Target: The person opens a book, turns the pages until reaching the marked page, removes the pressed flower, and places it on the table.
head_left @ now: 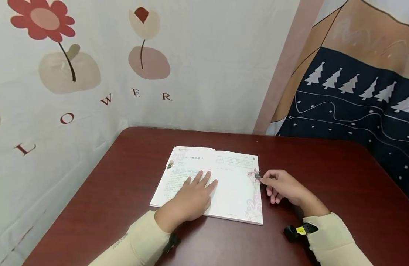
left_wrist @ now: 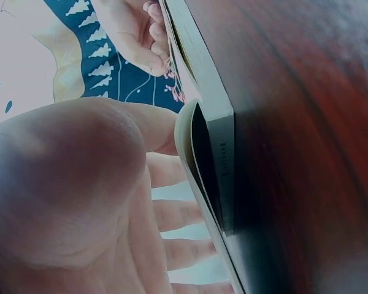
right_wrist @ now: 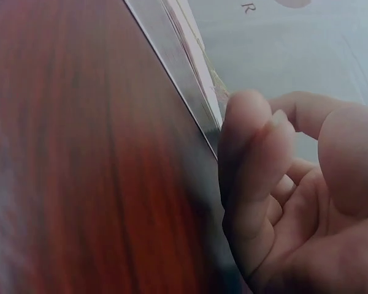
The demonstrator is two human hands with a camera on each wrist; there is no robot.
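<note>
An open book (head_left: 235, 192) lies on the table, with printed text and pale pink floral decoration on its pages. My left hand (head_left: 194, 197) rests on it near the centre fold, fingers spread and straight; in the left wrist view the left hand (left_wrist: 110, 184) stretches over the curved page edges. Beside the right page's outer edge, my right hand (head_left: 284, 186) pinches with thumb and index finger a small thin bookmark (head_left: 257, 175) with pink blossoms and a dark part. The right wrist view shows the right hand's fingertips together at the book's edge, hiding most of the bookmark.
The book lies on a dark red-brown table (head_left: 124, 177) with rounded far corners. Behind it hangs a pale cloth (head_left: 207, 74) with flowers and letters; to the right is a navy cloth (head_left: 350, 103) with white trees. A black wrist strap (head_left: 292, 232) sits at the right sleeve.
</note>
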